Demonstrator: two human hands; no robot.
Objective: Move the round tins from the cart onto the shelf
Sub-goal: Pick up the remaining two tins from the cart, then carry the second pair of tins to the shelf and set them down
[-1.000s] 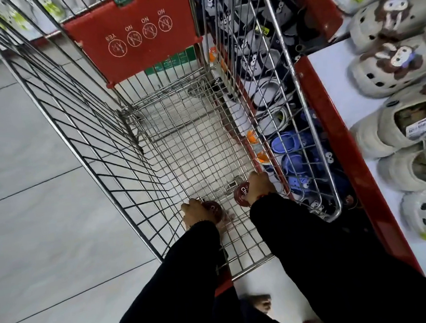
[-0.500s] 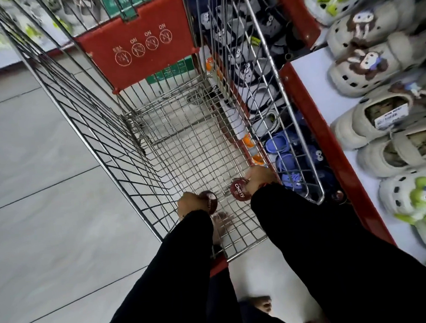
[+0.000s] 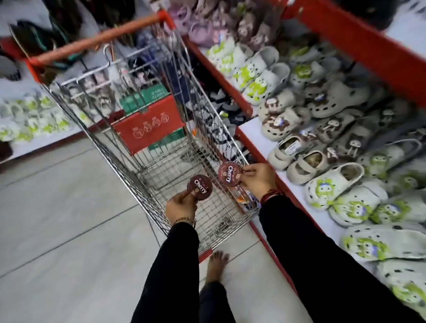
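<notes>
Head view shows your left hand (image 3: pixel 181 206) raised over the near end of the cart (image 3: pixel 156 165), its grip clamped on the edge of a round tin (image 3: pixel 199 188), lid facing up. Your right hand (image 3: pixel 256 180) holds a second tin (image 3: pixel 230 174) the same way above the cart's right rim, just beside the shelf (image 3: pixel 253 137) of clogs (image 3: pixel 333 186). Both sleeves are black.

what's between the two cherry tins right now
Nothing at their level in the head view: the left tin and right tin are held apart, with only the cart's wire mesh showing behind the gap.
</notes>
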